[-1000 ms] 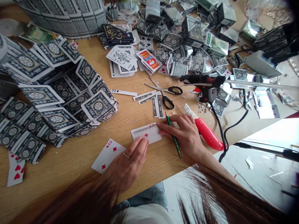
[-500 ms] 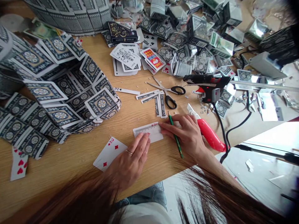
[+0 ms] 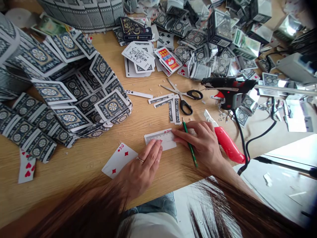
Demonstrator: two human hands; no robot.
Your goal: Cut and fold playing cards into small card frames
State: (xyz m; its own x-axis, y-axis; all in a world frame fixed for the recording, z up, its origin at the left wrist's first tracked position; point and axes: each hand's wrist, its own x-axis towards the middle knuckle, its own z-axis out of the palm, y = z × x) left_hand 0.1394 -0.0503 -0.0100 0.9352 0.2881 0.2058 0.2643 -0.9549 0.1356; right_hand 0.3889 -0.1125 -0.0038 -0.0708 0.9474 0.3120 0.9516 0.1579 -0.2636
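Observation:
A white playing card [image 3: 169,144] lies on the wooden table with a clear ruler [image 3: 158,136] across it. The fingers of my left hand [image 3: 146,162] are close together and press flat on the ruler and card; a ring is on one finger. At the card's right end, the thumb and fingertips of my right hand [image 3: 200,140] touch the edge. A green pencil [image 3: 189,145] is held between the fingers of my right hand, tip pointing away from me. Partly under my left hand is a two of diamonds [image 3: 119,160].
Black scissors [image 3: 185,96] and narrow card strips [image 3: 173,109] lie beyond the card. A red-handled cutter [image 3: 229,143] and a glue gun [image 3: 228,89] are at right. A structure of joined cards [image 3: 81,86] stands left; card boxes [image 3: 219,28] crowd the back.
The whole view has shifted slightly, so things on the table appear a little farther right. Both hands keep nearly the same pose on the card and ruler.

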